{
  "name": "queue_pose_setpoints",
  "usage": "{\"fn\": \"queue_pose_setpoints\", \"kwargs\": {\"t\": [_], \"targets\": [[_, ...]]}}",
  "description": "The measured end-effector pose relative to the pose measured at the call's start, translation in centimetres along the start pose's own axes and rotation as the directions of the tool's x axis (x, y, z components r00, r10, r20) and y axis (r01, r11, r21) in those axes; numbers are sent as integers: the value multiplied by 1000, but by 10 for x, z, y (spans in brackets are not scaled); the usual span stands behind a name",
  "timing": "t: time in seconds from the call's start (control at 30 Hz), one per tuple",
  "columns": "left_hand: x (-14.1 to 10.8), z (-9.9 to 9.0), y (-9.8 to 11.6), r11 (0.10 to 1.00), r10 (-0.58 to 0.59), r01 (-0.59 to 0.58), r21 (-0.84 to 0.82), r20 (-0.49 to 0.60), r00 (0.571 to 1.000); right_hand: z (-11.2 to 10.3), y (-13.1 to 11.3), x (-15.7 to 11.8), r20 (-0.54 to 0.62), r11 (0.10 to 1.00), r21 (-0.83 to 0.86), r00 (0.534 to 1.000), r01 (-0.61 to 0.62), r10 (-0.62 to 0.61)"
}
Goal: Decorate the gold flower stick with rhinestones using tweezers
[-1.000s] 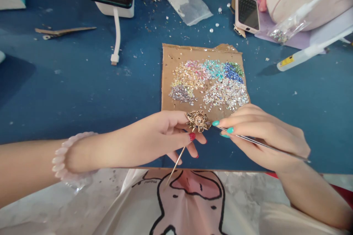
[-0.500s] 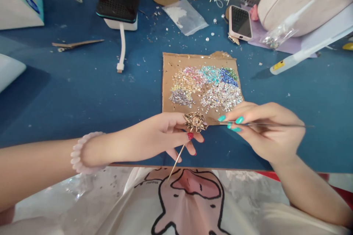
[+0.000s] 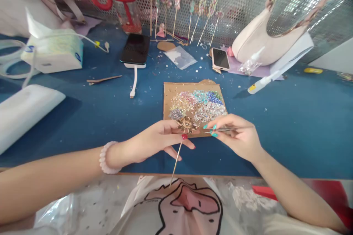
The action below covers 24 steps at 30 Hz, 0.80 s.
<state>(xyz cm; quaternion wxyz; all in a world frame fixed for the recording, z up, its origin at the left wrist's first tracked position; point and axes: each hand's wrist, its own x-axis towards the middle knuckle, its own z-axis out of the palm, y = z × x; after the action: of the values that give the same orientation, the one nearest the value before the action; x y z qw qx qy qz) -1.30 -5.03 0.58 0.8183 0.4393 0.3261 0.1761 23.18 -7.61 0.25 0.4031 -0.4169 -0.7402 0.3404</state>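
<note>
Head view: left hand [image 3: 156, 138] fingers pinch stick-mounted gold flower [image 3: 187, 124] over near edge of cardboard [image 3: 172, 88]; right hand [image 3: 243, 138] fingers grip tweezers [image 3: 226, 129] just beside. Likely fine tweezer work; next needs steady tips.

Blue tabletop [image 3: 96, 117], clock face centred on the cardboard sheet [image 3: 171, 88] lying there: white block-like object [image 3: 27, 112], 9 o'clock; tissue pack [image 3: 52, 57], between 9 and 10; tumbler [image 3: 130, 25], about 11; clear bag [image 3: 181, 58], between 11 and 12; loose beads [image 3: 196, 71], 12; purple sheet [image 3: 234, 67], between 1 and 2.
</note>
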Motion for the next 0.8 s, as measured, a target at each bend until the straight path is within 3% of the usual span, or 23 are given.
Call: {"fn": "queue_pose_setpoints", "kwargs": {"t": [0.23, 0.47, 0.8], "targets": [[1, -5, -2, 993, 56, -52, -105, 33, 998, 6, -1, 3, 22, 951, -219, 976, 216, -217], [3, -9, 0, 977, 74, -57, -205, 78, 994, 5, 2, 6, 89, 817, -347, 884, 460, -460], [2, -7, 3, 978, 97, -90, -191, 31, 995, 3, 5, 6, 94, 806, -365, 880, 465, -465]]}}
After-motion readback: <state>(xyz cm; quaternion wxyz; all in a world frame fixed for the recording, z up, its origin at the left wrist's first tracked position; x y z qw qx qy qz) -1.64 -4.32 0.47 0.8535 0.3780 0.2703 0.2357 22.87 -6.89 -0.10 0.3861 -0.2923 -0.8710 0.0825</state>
